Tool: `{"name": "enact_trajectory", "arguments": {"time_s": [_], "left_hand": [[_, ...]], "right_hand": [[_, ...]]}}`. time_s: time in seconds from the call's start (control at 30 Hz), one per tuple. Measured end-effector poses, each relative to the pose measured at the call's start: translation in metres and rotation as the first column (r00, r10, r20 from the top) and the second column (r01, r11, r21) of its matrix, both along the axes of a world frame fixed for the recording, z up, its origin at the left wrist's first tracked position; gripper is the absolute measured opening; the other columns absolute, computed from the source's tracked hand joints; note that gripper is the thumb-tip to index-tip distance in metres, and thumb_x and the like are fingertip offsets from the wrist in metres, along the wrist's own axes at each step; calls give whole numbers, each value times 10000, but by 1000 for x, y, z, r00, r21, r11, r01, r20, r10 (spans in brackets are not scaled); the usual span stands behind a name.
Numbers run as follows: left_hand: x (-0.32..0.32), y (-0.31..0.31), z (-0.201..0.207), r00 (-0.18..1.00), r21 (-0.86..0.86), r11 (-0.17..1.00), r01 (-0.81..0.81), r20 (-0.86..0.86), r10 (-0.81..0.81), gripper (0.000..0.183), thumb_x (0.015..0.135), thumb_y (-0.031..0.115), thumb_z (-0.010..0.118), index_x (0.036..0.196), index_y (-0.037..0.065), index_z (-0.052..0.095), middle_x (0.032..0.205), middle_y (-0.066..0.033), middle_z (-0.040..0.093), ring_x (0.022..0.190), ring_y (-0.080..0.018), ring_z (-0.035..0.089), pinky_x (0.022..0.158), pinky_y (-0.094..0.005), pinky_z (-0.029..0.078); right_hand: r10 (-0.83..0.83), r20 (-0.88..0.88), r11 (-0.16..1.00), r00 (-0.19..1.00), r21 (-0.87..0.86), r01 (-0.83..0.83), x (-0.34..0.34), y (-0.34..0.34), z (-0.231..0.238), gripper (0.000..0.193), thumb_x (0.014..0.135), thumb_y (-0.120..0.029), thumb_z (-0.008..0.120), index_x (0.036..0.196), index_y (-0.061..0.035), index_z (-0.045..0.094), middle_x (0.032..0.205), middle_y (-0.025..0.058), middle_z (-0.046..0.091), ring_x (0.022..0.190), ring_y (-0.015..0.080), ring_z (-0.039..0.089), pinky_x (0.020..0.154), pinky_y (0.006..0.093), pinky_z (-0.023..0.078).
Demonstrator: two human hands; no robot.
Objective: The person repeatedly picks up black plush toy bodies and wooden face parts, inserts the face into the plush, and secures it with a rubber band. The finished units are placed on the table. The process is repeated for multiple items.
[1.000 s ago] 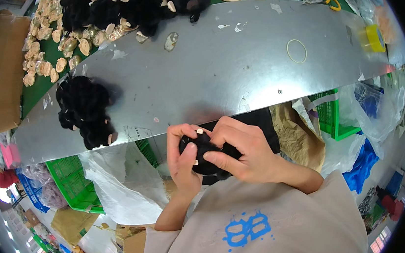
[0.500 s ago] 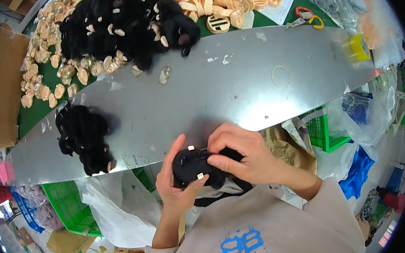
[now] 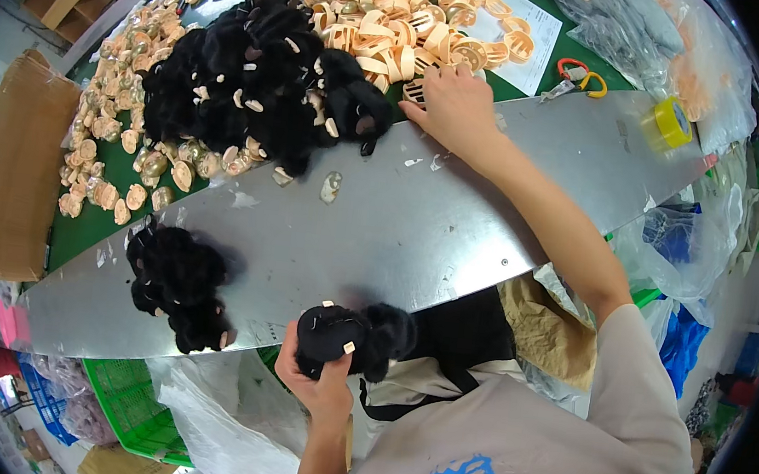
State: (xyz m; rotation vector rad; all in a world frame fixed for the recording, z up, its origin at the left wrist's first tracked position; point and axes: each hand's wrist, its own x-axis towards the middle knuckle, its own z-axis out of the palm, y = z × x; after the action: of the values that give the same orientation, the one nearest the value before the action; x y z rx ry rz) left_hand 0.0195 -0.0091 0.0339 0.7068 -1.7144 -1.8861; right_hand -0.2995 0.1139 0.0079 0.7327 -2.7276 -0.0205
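A black plush toy [image 3: 332, 332] is held in my left hand [image 3: 319, 393] over the near edge of the metal tabletop, with small pale tabs sticking out of it. At the far side, my right hand [image 3: 459, 114] reaches to the edge of a heap of peach plastic pieces [image 3: 398, 17]. Its thumb and fingers are spread around a round slotted piece [image 3: 415, 89], which they partly cover. Left of that hand lies a large pile of black plush toys [image 3: 238, 83] with pale small parts. Another black plush clump [image 3: 176, 276] rests on the metal to the left.
Small peach and gold-toned pieces [image 3: 110, 116] cover the green surface at left, beside a cardboard box [image 3: 17, 166]. Orange-handled scissors [image 3: 583, 76], yellow tape [image 3: 672, 122] and clear plastic bags [image 3: 605, 25] lie far right. Below the edge sits a green crate [image 3: 135, 406].
My right hand has left the plush toy and stretched out to the peach plastic pieces. My left hand still holds the plush, now more fully in sight. The whole view has shifted slightly.
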Motion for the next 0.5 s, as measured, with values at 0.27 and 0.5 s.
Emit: {"name": "enact_trajectory", "arguments": {"time_s": [0.27, 0.5], "left_hand": [[9, -7, 5, 999, 370, 928, 39, -6, -40, 414, 619, 49, 608, 997, -112, 656, 934, -136, 707, 849, -186, 664, 833, -291, 514], [6, -9, 11, 966, 674, 702, 232, -72, -250, 239, 774, 112, 718, 953, -43, 683, 883, -51, 693, 783, -93, 644, 686, -231, 508]], "right_hand": [[637, 238, 704, 733, -566, -428, 62, 11, 64, 543, 806, -298, 743, 1243, -23, 575, 1101, 140, 609, 1046, 292, 585, 923, 385, 464], [990, 139, 122, 19, -785, -607, 156, -1, 91, 551, 797, -105, 764, 1285, 40, 552, 1191, 143, 569, 1030, 319, 580, 865, 393, 506]]}}
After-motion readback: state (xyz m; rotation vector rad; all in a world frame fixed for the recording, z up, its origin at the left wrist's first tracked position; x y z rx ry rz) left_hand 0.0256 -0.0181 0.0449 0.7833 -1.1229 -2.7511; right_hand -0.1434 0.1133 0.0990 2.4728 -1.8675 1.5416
